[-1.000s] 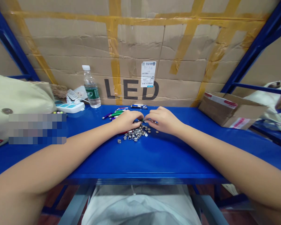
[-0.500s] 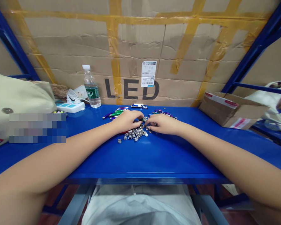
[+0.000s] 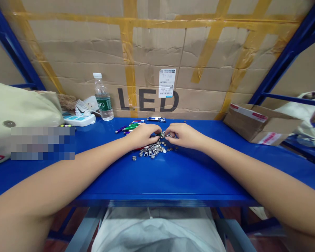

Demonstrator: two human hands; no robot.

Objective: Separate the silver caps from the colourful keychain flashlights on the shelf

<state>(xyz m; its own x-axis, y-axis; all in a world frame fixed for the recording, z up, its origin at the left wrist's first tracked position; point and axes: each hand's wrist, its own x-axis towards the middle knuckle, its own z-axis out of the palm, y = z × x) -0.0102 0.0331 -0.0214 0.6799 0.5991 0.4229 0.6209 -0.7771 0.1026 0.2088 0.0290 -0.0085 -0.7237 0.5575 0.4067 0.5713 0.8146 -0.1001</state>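
Observation:
At the middle of the table, my left hand (image 3: 147, 135) is closed in a pinch around a slim tube with a round silver end (image 3: 162, 134); the fingers hide most of it. Facing it, my right hand (image 3: 183, 135) has its fingertips pressed together close to that silver end. What they hold is too small and hidden to name. Just below both hands lies a pile of small silver metal parts (image 3: 152, 149), with several flat round discs (image 3: 170, 149) at its right side. Slim green tubes (image 3: 131, 127) and purple ones lie behind my left hand.
Further back lie blue-and-silver tubes (image 3: 156, 119). A water bottle (image 3: 103, 99) and a white power strip (image 3: 80, 119) stand at the back left, beside a cream bag (image 3: 23, 108). To the right is an open cardboard box (image 3: 254, 122); a large taped carton (image 3: 152, 52) forms the back.
My right hand has lifted slightly back from the discs, its fingers drawing together near the silver end. The left hand has barely moved.

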